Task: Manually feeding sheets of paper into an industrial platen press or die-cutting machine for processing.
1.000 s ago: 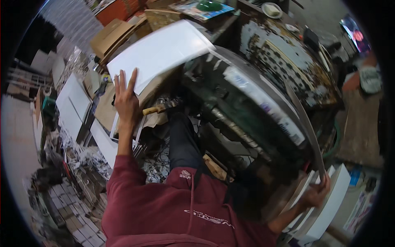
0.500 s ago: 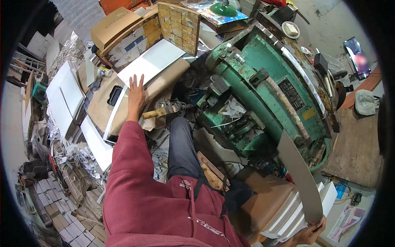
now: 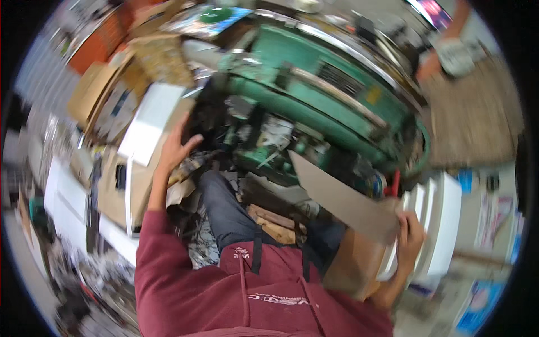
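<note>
2 bare hands reach from the sleeves of 1 maroon hooded sweatshirt (image 3: 196,275), above 2 legs in dark trousers (image 3: 224,210). The right hand (image 3: 411,233) has its fingers closed narrowly on the lower right end of 1 thin, grey-brown flat sheet with a pointed tip (image 3: 342,194). At 0.5 s ago that sheet stood steeply at the person's right; now it slants across, its tip pointing left in front of the machine. The right hand has also come higher in the view, overlapping a stack of long white panels (image 3: 446,224), of which at least 3 edges can be counted. Just left of the stack is 1 brown box-like surface (image 3: 351,258).

The left hand (image 3: 175,149) is held wide, thumb well apart from the fingers. At 0.5 s ago it lay on 1 flat white rectangular sheet (image 3: 154,118); now it is just right of that sheet, over the edge of 1 brown-covered work surface (image 3: 149,177), and whether it touches that edge cannot be told. The white sheet remains lying there, beside 1 narrow white strip (image 3: 129,196) and 1 small black fitting (image 3: 120,176).

Farther off stand 1 large green metal machine (image 3: 269,62), 1 brown cardboard box (image 3: 92,92), 1 weathered wooden board (image 3: 471,112) and 1 green domed lampshade (image 3: 216,14), slightly blurred.
</note>
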Available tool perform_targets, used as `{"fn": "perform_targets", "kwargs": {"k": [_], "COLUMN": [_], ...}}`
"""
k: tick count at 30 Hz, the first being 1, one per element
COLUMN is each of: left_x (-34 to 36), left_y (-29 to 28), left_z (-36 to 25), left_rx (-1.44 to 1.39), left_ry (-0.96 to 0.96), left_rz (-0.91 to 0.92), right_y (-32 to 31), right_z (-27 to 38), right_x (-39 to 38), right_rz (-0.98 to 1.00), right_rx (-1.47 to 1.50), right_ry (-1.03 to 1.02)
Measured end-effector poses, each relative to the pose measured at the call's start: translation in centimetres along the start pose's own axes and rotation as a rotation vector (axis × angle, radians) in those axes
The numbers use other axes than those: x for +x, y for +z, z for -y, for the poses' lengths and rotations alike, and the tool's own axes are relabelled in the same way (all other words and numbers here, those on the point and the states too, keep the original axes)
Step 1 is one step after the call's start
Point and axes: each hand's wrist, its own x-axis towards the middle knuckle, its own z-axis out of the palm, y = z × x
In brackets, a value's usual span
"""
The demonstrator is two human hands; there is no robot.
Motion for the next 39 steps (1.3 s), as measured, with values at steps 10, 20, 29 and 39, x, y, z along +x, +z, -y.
{"fn": "perform_targets", "kwargs": {"k": [10, 20, 29, 39], "left_x": [1.4, 5.3, 2.3, -1.6], "left_y": [5.1, -2.0, 9.9, 6.6], "left_z": [-25.6, -37.4, -23.9, -16.6], "left_rx": [-0.043, 0.381, 0.465, 0.393], "left_ry": [0.61, 0.88, 0.782, 0.182], "left_rz": [0.23, 0.32, -0.09, -0.295], "right_y": [-2.7, -5.0, 8.8, 16.6], "right_z": [-4.5, -9.0, -11.5, -10.2], "right_x": [1.0, 3.1, 1.3, 7.0], "right_rz": [-0.306, -0.742, -0.157, -0.021], "right_rx": [0.708, 0.781, 0.151, 0.121], "right_ry": [0.054, -0.364, -0.132, 0.047]}}
